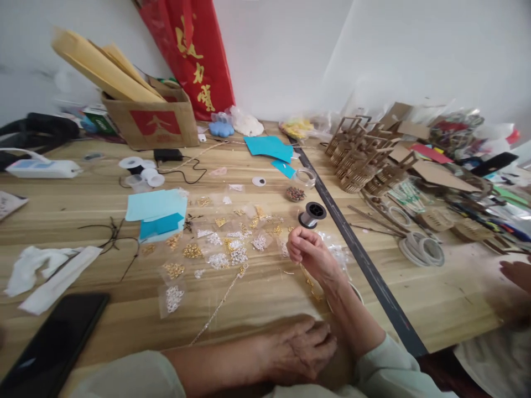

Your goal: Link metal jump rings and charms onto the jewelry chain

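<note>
My right hand [311,251] is raised over the table with its fingers curled into a pinch. Anything between the fingertips is too small to make out. Just beyond it stands a black spool of fine wire [311,215]. Below its wrist lies a gold chain [310,284]. My left hand [301,348] is low at the near side, back upward, fingers bent under; whatever they hold is hidden. To the left of both hands lie a thin chain [222,304], small bags of silver rings [173,298] and gold findings [173,270], and several other bags of small metal parts.
A black strip [352,243] runs across the table to the right. Beyond it are small brown baskets [352,160] and white coils [421,249]. Another person's hand [516,276] shows at the right edge. A phone [53,342] and blue sheets [151,204] lie left.
</note>
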Motion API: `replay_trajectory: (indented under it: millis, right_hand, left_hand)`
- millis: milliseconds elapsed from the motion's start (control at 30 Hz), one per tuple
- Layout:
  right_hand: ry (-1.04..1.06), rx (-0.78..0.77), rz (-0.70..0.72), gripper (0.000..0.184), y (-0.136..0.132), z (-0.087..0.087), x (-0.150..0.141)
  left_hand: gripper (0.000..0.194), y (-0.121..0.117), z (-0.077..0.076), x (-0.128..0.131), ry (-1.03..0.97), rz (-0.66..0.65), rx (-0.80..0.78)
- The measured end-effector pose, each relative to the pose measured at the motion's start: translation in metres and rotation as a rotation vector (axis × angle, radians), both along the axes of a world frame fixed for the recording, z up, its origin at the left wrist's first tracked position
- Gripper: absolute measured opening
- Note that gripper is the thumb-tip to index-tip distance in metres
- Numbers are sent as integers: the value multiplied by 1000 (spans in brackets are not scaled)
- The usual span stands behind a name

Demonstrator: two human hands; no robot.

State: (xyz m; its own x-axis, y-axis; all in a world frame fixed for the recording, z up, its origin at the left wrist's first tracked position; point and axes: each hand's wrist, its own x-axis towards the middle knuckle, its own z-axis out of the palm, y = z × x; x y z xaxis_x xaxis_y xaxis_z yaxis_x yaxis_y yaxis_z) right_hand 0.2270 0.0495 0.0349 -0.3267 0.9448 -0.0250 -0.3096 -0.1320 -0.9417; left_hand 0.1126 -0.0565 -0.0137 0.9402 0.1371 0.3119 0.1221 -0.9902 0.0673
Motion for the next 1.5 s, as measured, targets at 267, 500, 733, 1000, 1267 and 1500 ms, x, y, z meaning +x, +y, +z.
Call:
replay_trajectory:
  millis: [267, 500, 733, 1000, 1267, 1500]
  right_hand:
    - [-41, -39, 32, 30, -5, -7, -6]
    - [-59, -44, 105, 30, -12, -17, -13]
    - [-39, -93, 186, 28, -22, -34, -30]
    - [-98, -101, 225, 34, -29, -35, -41]
    - [-81, -103, 233, 32, -27, -40, -40]
    - [-93, -98, 231, 29, -27, -42, -39]
  left_hand:
    - [23, 6, 15, -37, 43, 83, 51]
    - [39, 5, 7, -93, 89, 341, 24]
    - [29, 13, -8, -118, -27, 519, 28]
    - [30, 22, -3, -128, -100, 555, -92]
    - [39, 35, 1, -133, -264, 517, -422]
    - [29, 46, -3, -130, -427, 576, -523]
